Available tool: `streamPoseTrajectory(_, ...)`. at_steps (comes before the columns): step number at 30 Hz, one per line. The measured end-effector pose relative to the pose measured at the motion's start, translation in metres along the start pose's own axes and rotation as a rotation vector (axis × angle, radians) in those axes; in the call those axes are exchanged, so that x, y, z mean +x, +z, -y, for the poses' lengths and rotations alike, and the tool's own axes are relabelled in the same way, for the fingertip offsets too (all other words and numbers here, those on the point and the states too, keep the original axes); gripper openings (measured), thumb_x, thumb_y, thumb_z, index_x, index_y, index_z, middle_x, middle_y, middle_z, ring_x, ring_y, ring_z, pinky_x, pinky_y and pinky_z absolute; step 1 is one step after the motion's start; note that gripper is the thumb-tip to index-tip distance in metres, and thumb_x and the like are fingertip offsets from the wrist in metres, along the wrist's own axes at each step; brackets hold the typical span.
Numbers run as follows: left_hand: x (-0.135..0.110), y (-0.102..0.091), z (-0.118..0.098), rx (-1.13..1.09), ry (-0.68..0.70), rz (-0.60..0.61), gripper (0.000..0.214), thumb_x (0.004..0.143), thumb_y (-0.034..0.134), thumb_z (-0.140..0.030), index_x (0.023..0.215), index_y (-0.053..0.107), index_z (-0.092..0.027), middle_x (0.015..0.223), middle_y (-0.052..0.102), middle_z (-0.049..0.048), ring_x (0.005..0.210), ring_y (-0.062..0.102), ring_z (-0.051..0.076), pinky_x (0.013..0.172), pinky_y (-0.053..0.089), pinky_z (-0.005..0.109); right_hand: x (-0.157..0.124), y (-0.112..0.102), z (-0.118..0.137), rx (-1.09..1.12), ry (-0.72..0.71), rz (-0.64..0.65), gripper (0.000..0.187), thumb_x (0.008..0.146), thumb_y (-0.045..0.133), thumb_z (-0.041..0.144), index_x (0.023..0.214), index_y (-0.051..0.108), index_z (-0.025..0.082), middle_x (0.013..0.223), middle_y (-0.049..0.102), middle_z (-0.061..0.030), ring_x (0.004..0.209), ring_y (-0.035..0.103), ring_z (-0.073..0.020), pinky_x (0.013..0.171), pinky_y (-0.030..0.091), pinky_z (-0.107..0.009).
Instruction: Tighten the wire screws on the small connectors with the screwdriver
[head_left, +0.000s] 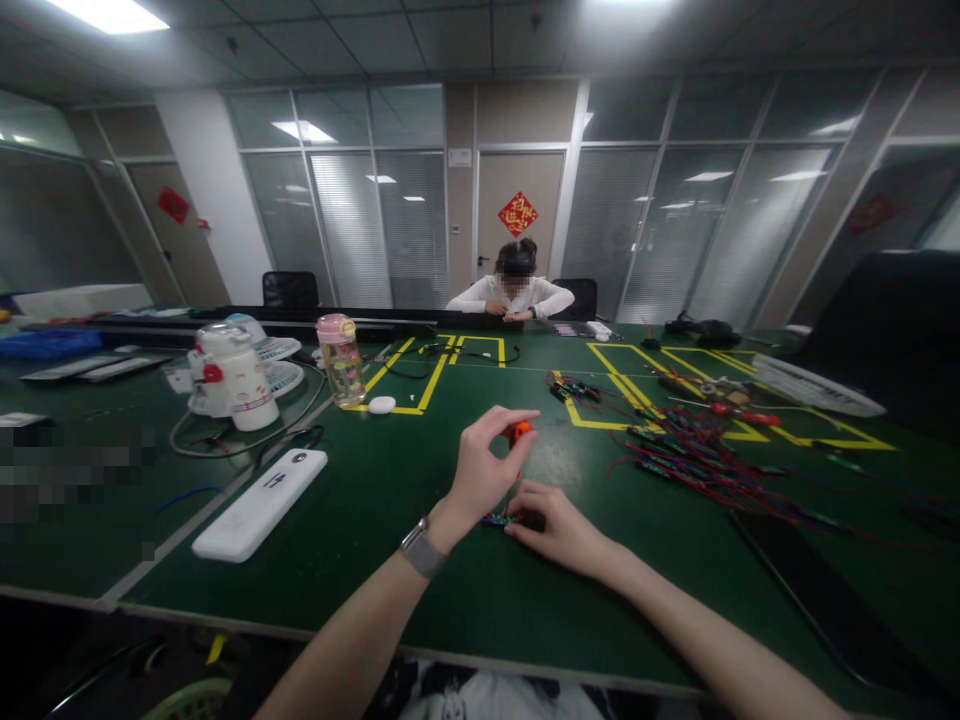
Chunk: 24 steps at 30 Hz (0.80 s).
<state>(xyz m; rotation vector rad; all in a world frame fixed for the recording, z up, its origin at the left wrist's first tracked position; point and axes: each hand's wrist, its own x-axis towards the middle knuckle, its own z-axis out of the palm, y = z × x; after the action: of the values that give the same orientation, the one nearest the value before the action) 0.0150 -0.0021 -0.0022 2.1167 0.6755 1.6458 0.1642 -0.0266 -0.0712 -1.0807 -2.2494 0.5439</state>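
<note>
My left hand (491, 455), with a watch on the wrist, is raised above the green table. Its thumb and fingers close around a small upright tool with an orange end (522, 431), which looks like a screwdriver. Below it, my right hand (555, 525) rests on the tabletop, fingers pinched at a small green circuit board (495, 520) with coloured wires. The tool's lower end points down toward that board; whether they touch is hidden by my fingers. To the right lies a heap of similar wired boards (690, 465).
A white power bank-like slab (262, 505) lies at left, near a pink-lidded bottle (341, 362), a white jug (236, 375) and a white oval case (382, 405). A dark tablet-like panel (817, 590) and white keyboard (817, 387) are at right. Across the table sits another person (510, 295).
</note>
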Motion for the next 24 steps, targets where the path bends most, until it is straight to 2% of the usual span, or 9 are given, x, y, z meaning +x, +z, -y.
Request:
streamPoseTrajectory(4, 0.001, -0.002, 0.0, 0.08, 0.015, -0.031, 0.012, 0.084, 0.063, -0.023, 0.094, 0.069, -0.02, 0.083, 0.057, 0.0019, 0.076, 0.056, 0.013, 0.072, 0.047, 0.026, 0.0, -0.001, 0.003, -0.02, 0.007, -0.009, 0.005, 0.078, 0.063, 0.013, 0.081, 0.066, 0.016, 0.081, 0.059, -0.0026, 0.07, 0.055, -0.0142, 0.063, 0.043, -0.024)
streamPoseTrajectory(8, 0.0, -0.002, -0.003, -0.015, -0.012, 0.071, 0.025, 0.094, 0.046, -0.022, 0.112, 0.064, -0.022, 0.104, 0.063, 0.0057, 0.092, 0.06, 0.016, 0.084, 0.048, 0.029, 0.0, -0.002, 0.005, -0.03, 0.008, -0.01, 0.005, 0.078, 0.063, 0.012, 0.08, 0.066, 0.016, 0.081, 0.059, -0.0028, 0.069, 0.055, -0.0141, 0.062, 0.043, -0.024)
streamPoseTrajectory(10, -0.001, -0.001, -0.003, -0.065, -0.024, 0.101, 0.029, 0.096, 0.041, -0.021, 0.117, 0.061, -0.021, 0.11, 0.064, 0.0066, 0.094, 0.062, 0.016, 0.086, 0.048, 0.03, 0.0, -0.001, 0.006, -0.022, 0.004, -0.012, 0.005, 0.079, 0.062, 0.012, 0.079, 0.065, 0.015, 0.081, 0.059, -0.0031, 0.07, 0.055, -0.0144, 0.063, 0.043, -0.024)
streamPoseTrajectory(14, -0.002, 0.002, -0.003, -0.039, -0.001, 0.082, 0.026, 0.092, 0.048, -0.019, 0.113, 0.063, -0.02, 0.099, 0.065, 0.0058, 0.084, 0.062, 0.015, 0.077, 0.049, 0.028, -0.001, -0.001, 0.006, -0.002, 0.002, -0.012, 0.004, 0.08, 0.062, 0.012, 0.078, 0.064, 0.015, 0.085, 0.059, -0.0041, 0.073, 0.056, -0.0153, 0.064, 0.045, -0.025)
streamPoseTrajectory(19, -0.002, 0.001, -0.001, 0.085, 0.027, 0.0, 0.014, 0.085, 0.061, -0.022, 0.097, 0.069, -0.021, 0.084, 0.058, 0.0026, 0.077, 0.055, 0.014, 0.07, 0.046, 0.026, -0.001, -0.002, 0.008, -0.009, -0.002, -0.012, 0.005, 0.079, 0.061, 0.011, 0.078, 0.064, 0.016, 0.084, 0.059, -0.0037, 0.072, 0.056, -0.0148, 0.063, 0.044, -0.024)
streamPoseTrajectory(21, -0.001, -0.001, -0.001, 0.08, 0.016, 0.009, 0.016, 0.088, 0.058, -0.023, 0.1, 0.068, -0.021, 0.087, 0.058, 0.0034, 0.079, 0.056, 0.014, 0.073, 0.047, 0.027, -0.001, -0.003, 0.009, -0.02, 0.004, -0.011, 0.006, 0.078, 0.061, 0.01, 0.078, 0.064, 0.016, 0.082, 0.058, -0.003, 0.07, 0.055, -0.0143, 0.063, 0.044, -0.024)
streamPoseTrajectory(24, -0.001, -0.002, -0.003, -0.001, 0.001, 0.058, 0.027, 0.094, 0.045, -0.021, 0.112, 0.064, -0.021, 0.1, 0.063, 0.0059, 0.088, 0.06, 0.015, 0.079, 0.048, 0.028, 0.0, -0.003, 0.011, -0.034, 0.017, -0.01, 0.006, 0.077, 0.062, 0.01, 0.077, 0.064, 0.015, 0.079, 0.057, -0.0025, 0.068, 0.054, -0.0139, 0.062, 0.043, -0.024)
